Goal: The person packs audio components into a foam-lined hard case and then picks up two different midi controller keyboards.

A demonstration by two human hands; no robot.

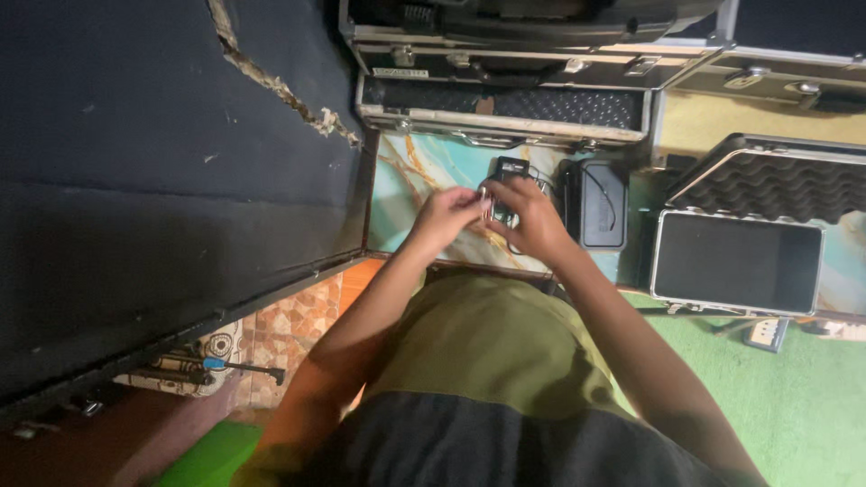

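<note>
Both hands together over the marbled tabletop [410,194], fingertips meeting on a small object [488,204]. Object mostly hidden by fingers; only a pale, glinting sliver visible between the hands, kind not determinable. Left hand [444,219] pinched narrow on the object's near side. Right hand [532,221] curled over it from the other side, grip closed on the same item. Exact finger contact not clear at this resolution.

Directly beyond the hands: a small black device [511,169] lying on the tabletop, partly covered by the right hand. Just beside it, a black pouch [603,205] with a thin loop of cord on top. Detail of both lost in dim light.

Right of the pouch: open case [738,262] with metal rim, dark empty-looking interior, lid lined with grey ridged foam [776,185]. Case cut off partly at the frame's right side. Beyond the hands: further metal-edged cases [505,113], stacked, one showing dark foam; upper ones cut off by the frame top.

Left half of view taken by a large dark panel [162,180] with a ragged torn seam; surface otherwise featureless. Below it, patterned floor tiles [289,338] and a dark tool-like item [216,365], indistinct. Green mat [794,397] at lower right. Person's olive and black shirt [487,379] filling the lower centre, blocking the near tabletop edge.
</note>
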